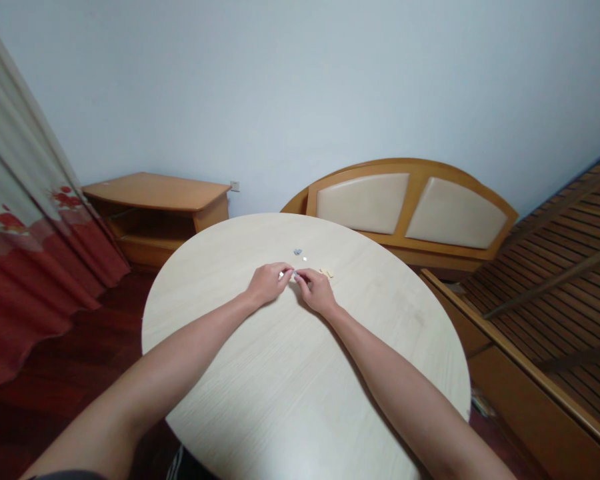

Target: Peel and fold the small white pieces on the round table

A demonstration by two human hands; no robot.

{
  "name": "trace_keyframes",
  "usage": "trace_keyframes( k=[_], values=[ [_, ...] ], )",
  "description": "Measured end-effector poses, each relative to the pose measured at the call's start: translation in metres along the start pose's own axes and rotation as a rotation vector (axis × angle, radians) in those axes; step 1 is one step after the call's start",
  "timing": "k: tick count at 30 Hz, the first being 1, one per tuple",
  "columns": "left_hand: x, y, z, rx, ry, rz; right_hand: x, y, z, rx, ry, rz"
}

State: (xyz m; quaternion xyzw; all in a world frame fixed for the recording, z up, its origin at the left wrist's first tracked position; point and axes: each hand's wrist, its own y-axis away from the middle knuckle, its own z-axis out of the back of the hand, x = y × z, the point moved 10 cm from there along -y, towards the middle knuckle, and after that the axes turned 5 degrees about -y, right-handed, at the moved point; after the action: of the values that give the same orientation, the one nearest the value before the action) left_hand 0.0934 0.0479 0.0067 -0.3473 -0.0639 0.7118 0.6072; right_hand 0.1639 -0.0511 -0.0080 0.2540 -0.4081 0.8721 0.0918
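Observation:
Over the far half of the round pale table (260, 373), my left hand (269, 283) and my right hand (317, 288) meet at their fingertips. Between the pinched fingers is a small greyish piece (295, 273), too tiny to name. A small white piece (281, 275) shows beside my left fingers. Just beyond the hands lie a grey-blue piece (297, 252) and a white bit (305, 259). Several small cream-yellow pieces (327, 273) rest by my right knuckles, partly hidden behind that hand.
A wooden cabinet (165, 190) with an open shelf stands beyond the table on the left, near a red and white curtain (45, 267). Against the wall leans a padded headboard (365, 200). A slatted bed frame (555, 280) is at the right.

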Motion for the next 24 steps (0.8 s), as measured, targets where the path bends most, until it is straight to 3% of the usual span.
trace_keyframes(
  k=[18,24],
  values=[
    [0.001,-0.001,0.002,0.025,0.013,-0.012,0.000,-0.002,0.003,0.009,0.021,-0.013],
    [0.025,-0.006,0.017,-0.014,0.021,0.078,-0.015,-0.005,0.032,0.200,0.242,-0.012]
  ],
)
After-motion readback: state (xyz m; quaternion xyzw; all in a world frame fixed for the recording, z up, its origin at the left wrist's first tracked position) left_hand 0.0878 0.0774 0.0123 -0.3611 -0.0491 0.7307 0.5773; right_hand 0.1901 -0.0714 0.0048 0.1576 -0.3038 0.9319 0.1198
